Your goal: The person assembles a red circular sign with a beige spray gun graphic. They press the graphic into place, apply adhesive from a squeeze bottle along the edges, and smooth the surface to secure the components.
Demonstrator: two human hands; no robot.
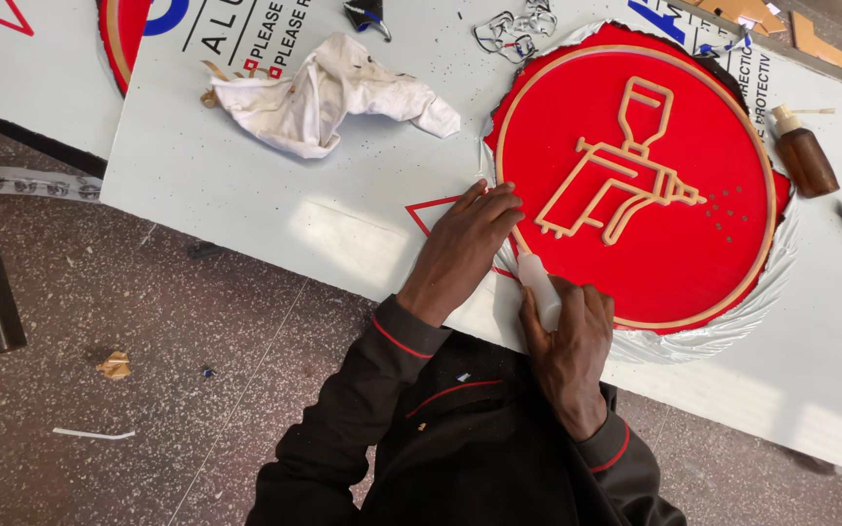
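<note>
From the head camera, a round red sign disc (635, 175) with a raised tan ring and a tan spray-gun figure lies on a white sheet (275, 195) covering the bench, toward its right end, with peeled silvery film curling around its rim. The left hand (465, 244) presses flat on the sheet at the disc's left edge, fingers together and fingertips touching the rim, its grip closed on nothing. The right hand (572, 341) has its grip clamped around a small white squeeze bottle (540, 287), whose nozzle points at the disc's lower-left rim. A crumpled white rag (328, 93) lies near the far edge, and a brown bottle (803, 151) lies just right of the disc.
</note>
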